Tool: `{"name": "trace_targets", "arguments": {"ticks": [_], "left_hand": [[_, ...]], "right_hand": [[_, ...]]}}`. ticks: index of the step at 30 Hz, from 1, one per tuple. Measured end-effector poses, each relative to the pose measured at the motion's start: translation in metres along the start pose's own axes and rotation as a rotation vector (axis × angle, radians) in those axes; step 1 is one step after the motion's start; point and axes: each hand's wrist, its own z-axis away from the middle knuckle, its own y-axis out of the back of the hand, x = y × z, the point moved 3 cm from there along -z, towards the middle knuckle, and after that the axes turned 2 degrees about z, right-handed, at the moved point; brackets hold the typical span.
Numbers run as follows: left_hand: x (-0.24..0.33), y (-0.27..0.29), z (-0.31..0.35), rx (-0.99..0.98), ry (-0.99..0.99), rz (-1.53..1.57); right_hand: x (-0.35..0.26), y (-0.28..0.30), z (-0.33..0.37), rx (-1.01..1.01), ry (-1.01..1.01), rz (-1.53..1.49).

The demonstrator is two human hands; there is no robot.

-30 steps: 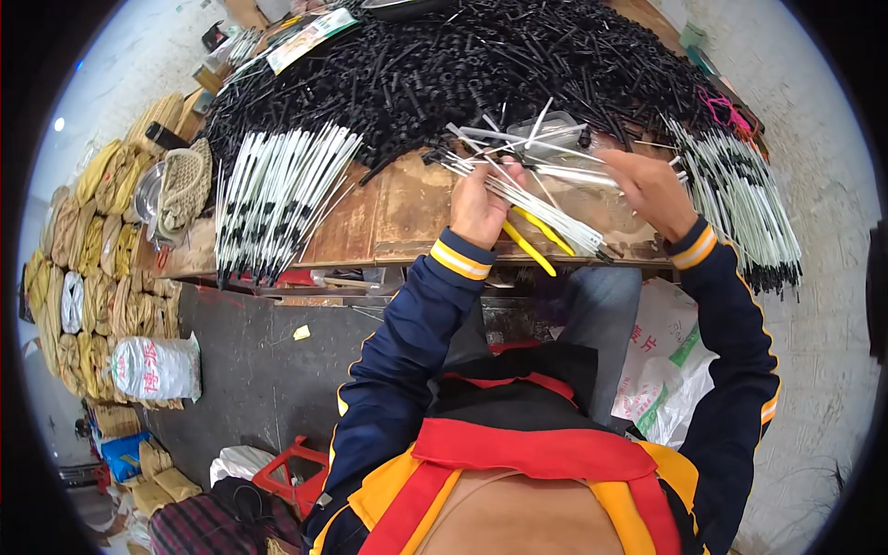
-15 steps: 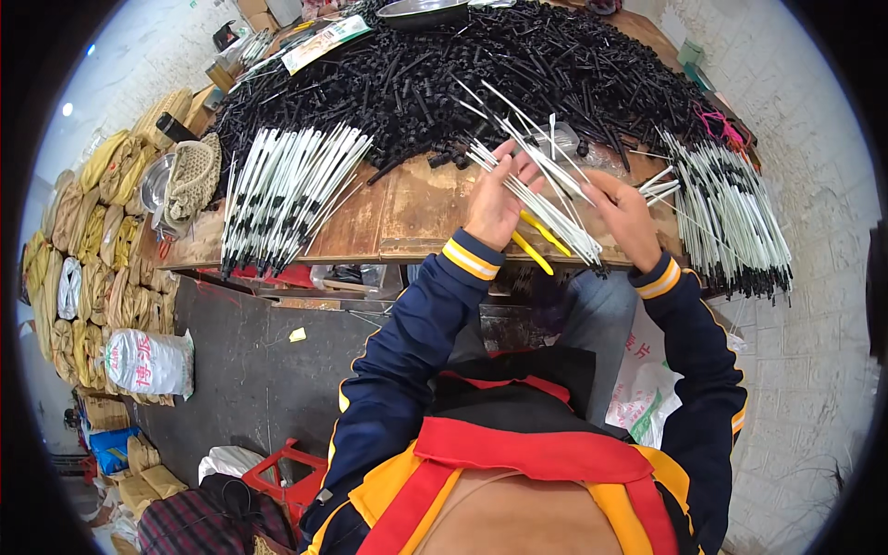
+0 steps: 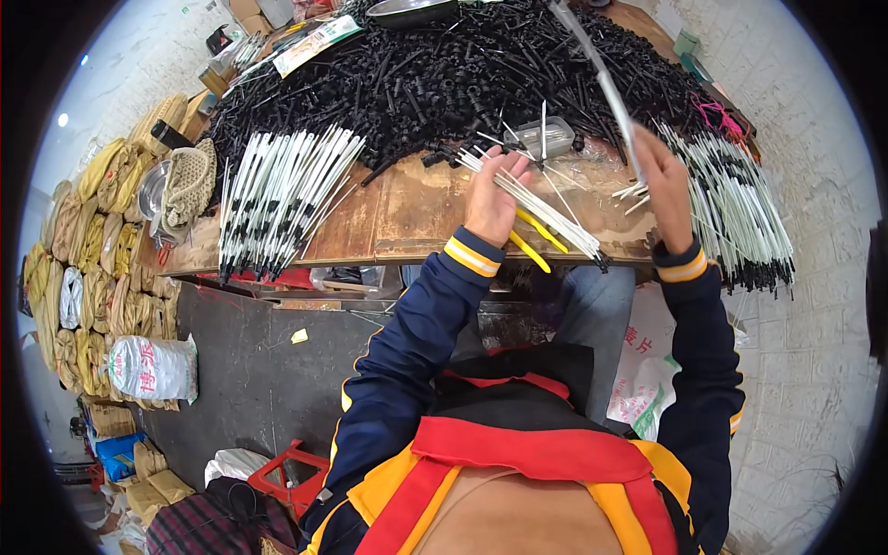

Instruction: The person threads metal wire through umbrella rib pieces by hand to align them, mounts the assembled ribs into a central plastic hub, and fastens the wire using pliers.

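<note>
My left hand [image 3: 492, 199] holds a loose bundle of thin white rods [image 3: 553, 213] with black ends, lying across its fingers, palm up. To the right my right hand [image 3: 664, 190] is raised and pinches one or more long white rods [image 3: 603, 79], smeared by motion and pointing away over the black pile. Below the bundle a tool with yellow handles [image 3: 532, 242] lies on the wooden table [image 3: 407, 208], partly hidden. Beyond my left hand is a small clear plastic box [image 3: 546, 139] with a few rods lying over and near it.
A large heap of black plastic parts [image 3: 398, 88] covers the table's far side. Stacks of white-and-black rods stand at left [image 3: 287, 199] and right [image 3: 740, 213]. A metal bowl [image 3: 412, 9] sits on the heap. Tan bundles [image 3: 102, 222] are piled at left, near a red stool [image 3: 296, 472].
My right hand has moved right, away from the bundle, swinging its white rods upright and outward. My left hand has stayed nearly in place with its bundle.
</note>
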Motion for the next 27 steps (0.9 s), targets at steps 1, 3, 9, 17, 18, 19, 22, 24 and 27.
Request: {"name": "trace_targets", "arguments": {"ticks": [1,3,9,17,18,19,22,24,27], "left_hand": [[-0.006,-0.001,-0.003,0.009,-0.051,-0.093],[-0.010,-0.006,-0.002,0.016,-0.069,-0.150],[-0.001,-0.017,-0.023,-0.039,0.007,-0.210],[0.005,-0.056,-0.009,-0.044,-0.054,-0.300],[0.004,-0.062,-0.006,-0.050,-0.047,-0.305],[0.003,-0.072,-0.001,-0.054,0.000,-0.237],[0.005,-0.080,-0.003,-0.110,0.119,-0.159],[0.008,-0.081,-0.007,-0.285,0.150,-0.237],[-0.006,-0.106,0.026,-0.339,0.129,-0.414]], "right_hand": [[0.014,0.005,0.011,-0.078,-0.113,-0.029],[0.032,0.009,0.029,-0.158,-0.230,-0.057],[0.035,0.004,0.048,-0.176,-0.293,-0.208],[0.029,0.006,0.055,-0.137,-0.268,-0.190],[0.025,0.008,0.058,-0.126,-0.268,-0.190],[0.016,0.009,0.060,-0.116,-0.266,-0.233],[0.008,0.020,0.076,-0.087,-0.296,-0.284],[0.002,0.027,0.090,-0.060,-0.383,-0.311],[-0.001,0.030,0.108,-0.015,-0.393,-0.341]]}}
